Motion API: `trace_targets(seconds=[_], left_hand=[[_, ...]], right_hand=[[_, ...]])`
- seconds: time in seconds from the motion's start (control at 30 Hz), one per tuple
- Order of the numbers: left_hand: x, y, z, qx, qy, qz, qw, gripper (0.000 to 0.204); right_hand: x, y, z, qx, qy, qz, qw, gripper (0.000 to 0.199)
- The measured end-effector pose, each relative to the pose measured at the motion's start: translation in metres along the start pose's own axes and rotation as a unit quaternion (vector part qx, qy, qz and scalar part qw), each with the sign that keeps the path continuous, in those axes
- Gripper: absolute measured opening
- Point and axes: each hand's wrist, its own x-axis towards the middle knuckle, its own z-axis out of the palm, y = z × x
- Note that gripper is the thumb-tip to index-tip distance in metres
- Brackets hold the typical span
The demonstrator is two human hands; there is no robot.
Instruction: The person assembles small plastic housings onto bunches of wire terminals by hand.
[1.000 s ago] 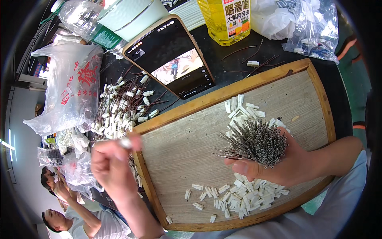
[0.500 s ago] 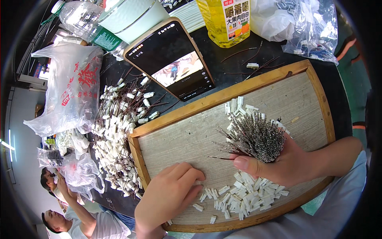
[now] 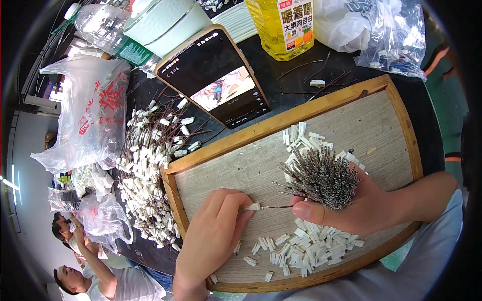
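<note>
A thick bundle of thin dark wires with metal crimped tips point(image 3: 326, 178) is gripped by my right hand point(image 3: 361, 205). From it a single wire point(image 3: 278, 206) sticks out to the left under my right thumb. My left hand point(image 3: 216, 228) pinches a small white plastic connector housing point(image 3: 254, 206) between thumb and forefinger. The housing sits at the tip of that wire; whether the tip is inside it I cannot tell. Below my right hand lies a pile of loose white housings point(image 3: 311, 246), and more housings point(image 3: 301, 135) lie behind the bundle.
Everything lies on a wood-rimmed tray point(image 3: 226, 148). Left of it is a heap of wired housings point(image 3: 145, 185). Behind stand a phone point(image 3: 216, 75) playing a video, a bottle of yellow drink point(image 3: 281, 30) and plastic bags point(image 3: 93, 110). Two other people point(image 3: 115, 276) are at the lower left.
My left hand has moved slightly up, and a white housing now shows in its fingertips. It meets the protruding wire, which has shifted a little downward with my right thumb.
</note>
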Motion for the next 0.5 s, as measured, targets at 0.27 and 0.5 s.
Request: trace_targets(seconds=[0.27,0.5], left_hand=[[-0.0063,0.0023,0.0003,-0.186,0.146,0.053,0.97,0.027],[-0.0079,0.0028,0.0006,-0.197,0.157,0.061,0.966,0.029]], right_hand=[[0.0001,0.0,0.0012,-0.001,-0.015,-0.014,1.0,0.016],[0.0007,0.0026,0.0003,-0.004,-0.026,-0.007,1.0,0.016]])
